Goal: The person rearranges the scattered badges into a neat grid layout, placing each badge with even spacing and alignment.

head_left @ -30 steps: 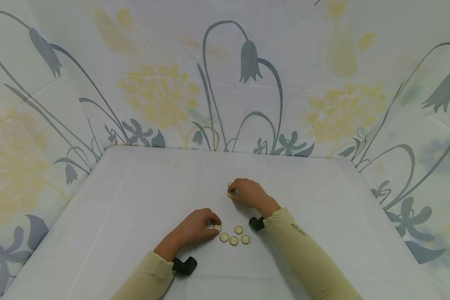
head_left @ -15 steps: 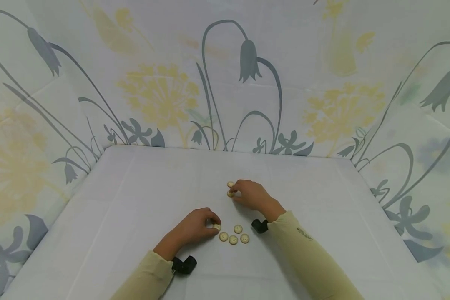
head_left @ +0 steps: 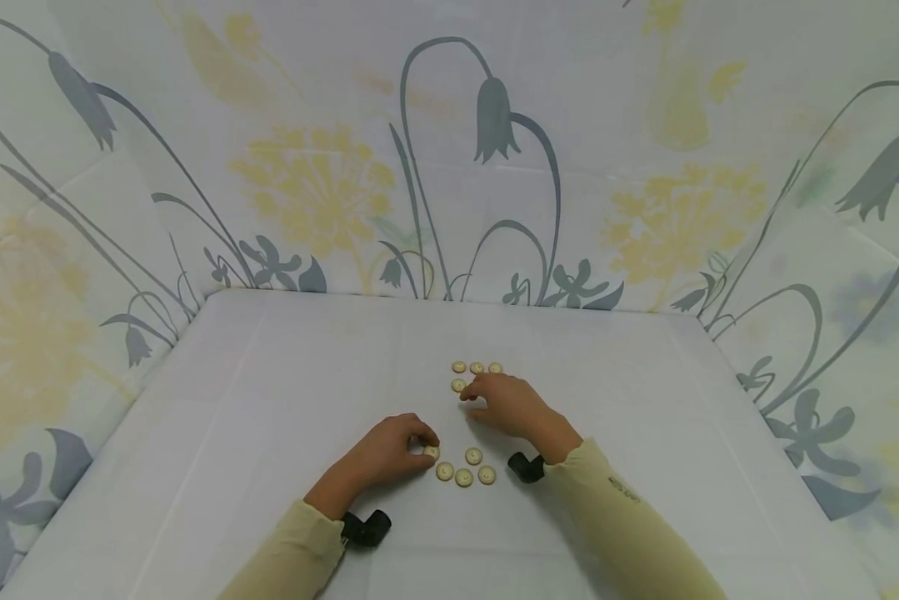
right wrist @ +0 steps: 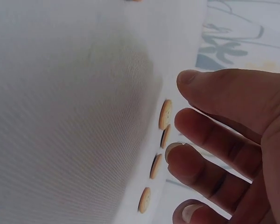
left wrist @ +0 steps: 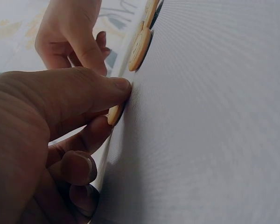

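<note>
My left hand pinches a cream button between thumb and index finger, at the surface of the white table. Beside it lie several loose buttons in a small cluster. My right hand is farther back, its thumb and fingers parted with nothing between them. Just past its fingertips a single button lies flat. Behind that one, a short row of buttons runs along the table, its right end close to the knuckles.
A white cloth covers the table. Flower-printed fabric hangs behind it and along both sides. Black wrist cameras sit under both forearms, near the tabletop.
The right hand has let go of the single button and drawn back toward the right and nearer me, uncovering more of the back row. The left hand keeps its pinch in place.
</note>
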{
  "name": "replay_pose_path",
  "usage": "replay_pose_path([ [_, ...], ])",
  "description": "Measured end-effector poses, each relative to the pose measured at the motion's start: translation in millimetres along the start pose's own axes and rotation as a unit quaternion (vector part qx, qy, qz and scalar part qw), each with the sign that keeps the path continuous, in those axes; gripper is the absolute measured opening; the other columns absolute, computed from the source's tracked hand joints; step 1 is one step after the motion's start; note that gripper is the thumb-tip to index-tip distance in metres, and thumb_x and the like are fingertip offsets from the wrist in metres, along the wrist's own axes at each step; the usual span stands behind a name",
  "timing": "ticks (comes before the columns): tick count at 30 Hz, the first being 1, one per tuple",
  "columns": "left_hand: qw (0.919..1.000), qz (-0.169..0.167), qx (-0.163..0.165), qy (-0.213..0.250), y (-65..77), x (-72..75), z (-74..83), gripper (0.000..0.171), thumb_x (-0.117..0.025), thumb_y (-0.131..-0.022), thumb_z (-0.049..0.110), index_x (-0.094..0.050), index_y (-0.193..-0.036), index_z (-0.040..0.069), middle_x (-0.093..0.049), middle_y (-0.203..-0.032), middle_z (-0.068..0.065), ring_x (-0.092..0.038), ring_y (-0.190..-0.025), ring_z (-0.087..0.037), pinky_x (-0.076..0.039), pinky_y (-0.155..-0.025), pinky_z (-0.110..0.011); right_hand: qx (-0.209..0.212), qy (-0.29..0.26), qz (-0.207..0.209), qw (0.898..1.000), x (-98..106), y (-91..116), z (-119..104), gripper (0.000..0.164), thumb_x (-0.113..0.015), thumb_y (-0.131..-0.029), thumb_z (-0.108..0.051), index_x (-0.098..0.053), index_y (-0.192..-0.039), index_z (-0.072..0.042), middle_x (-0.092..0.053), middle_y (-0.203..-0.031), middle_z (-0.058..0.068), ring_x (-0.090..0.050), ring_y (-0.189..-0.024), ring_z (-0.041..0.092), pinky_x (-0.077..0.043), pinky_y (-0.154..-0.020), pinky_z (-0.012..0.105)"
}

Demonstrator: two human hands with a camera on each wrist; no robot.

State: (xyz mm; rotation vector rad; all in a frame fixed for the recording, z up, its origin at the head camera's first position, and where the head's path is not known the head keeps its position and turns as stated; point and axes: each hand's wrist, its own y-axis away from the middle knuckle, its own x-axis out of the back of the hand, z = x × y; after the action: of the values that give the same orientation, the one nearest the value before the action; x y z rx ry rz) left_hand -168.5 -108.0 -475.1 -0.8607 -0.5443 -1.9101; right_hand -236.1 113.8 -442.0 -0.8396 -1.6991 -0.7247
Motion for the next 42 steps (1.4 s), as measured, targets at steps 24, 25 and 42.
replay_pose_path([
  [24, 0.9999, 0.005, 0.011, -0.001, 1.2, 0.5, 2.2, 0.016, -0.073, -0.085, 0.022, -0.073, -0.100, 0.017, -0.065, -0.095, 0.008, -0.059, -0.092, -0.010, -0.048, -0.084, -0.035, 0.009, -0.037, -0.034, 0.999, -5, 36, -14, 0.022, -0.073, -0.085, -0.026, -0.074, -0.107, -0.022, -0.068, -0.103, -0.009, -0.063, -0.098, 0.013, -0.050, -0.085, 0.036],
  [25, 0.9999, 0.006, 0.010, -0.001, 1.4, 0.6, 2.4, 0.016, -0.073, -0.085, 0.022, -0.073, -0.100, 0.017, -0.065, -0.094, 0.008, -0.059, -0.092, -0.010, -0.048, -0.084, -0.035, 0.008, -0.039, -0.038, 0.999, -5, 37, -14, 0.023, -0.073, -0.085, -0.026, -0.073, -0.107, -0.022, -0.068, -0.103, -0.010, -0.063, -0.098, 0.013, -0.050, -0.086, 0.036],
  [42, 0.9999, 0.004, 0.011, 0.007, 2.5, 0.7, 2.5, 0.016, -0.074, -0.085, 0.023, -0.072, -0.100, 0.017, -0.065, -0.096, 0.007, -0.059, -0.093, -0.011, -0.048, -0.082, -0.035, 0.011, -0.043, -0.063, 0.997, -3, 49, -24, 0.021, -0.076, -0.081, -0.024, -0.075, -0.102, -0.021, -0.066, -0.099, -0.010, -0.060, -0.091, 0.011, -0.049, -0.082, 0.035],
])
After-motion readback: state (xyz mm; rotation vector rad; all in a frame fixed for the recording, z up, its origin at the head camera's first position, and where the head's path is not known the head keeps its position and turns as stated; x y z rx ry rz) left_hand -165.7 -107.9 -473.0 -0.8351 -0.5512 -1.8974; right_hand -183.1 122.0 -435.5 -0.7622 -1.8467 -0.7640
